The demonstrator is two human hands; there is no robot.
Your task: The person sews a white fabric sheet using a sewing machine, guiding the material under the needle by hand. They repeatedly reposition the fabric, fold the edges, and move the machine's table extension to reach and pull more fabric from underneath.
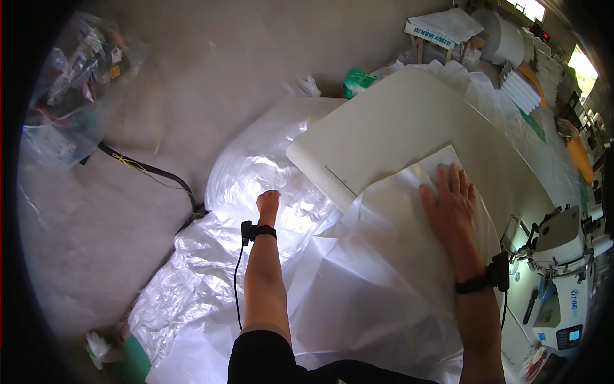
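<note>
A large, translucent white plastic sheet [390,281] is spread across the near part of the pale table [409,121], with one corner lying on the tabletop. On that sheet my right hand [449,208] rests palm down, fingers stretched out, close to the sheet's right edge. My left hand [268,202] is closed in a fist above the shiny, crumpled clear plastic [256,153] left of the table. Its fingers are mostly hidden, so I cannot see what is in them, if anything. Both wrists wear black straps with small devices and cables.
A white sewing machine [563,275] with a small screen stands at the right end of the table. Large white rolls [502,38] and stacked packs are at the back right. A clear bag of scraps [80,83] is at the far left, near a black strap [157,169] on the floor.
</note>
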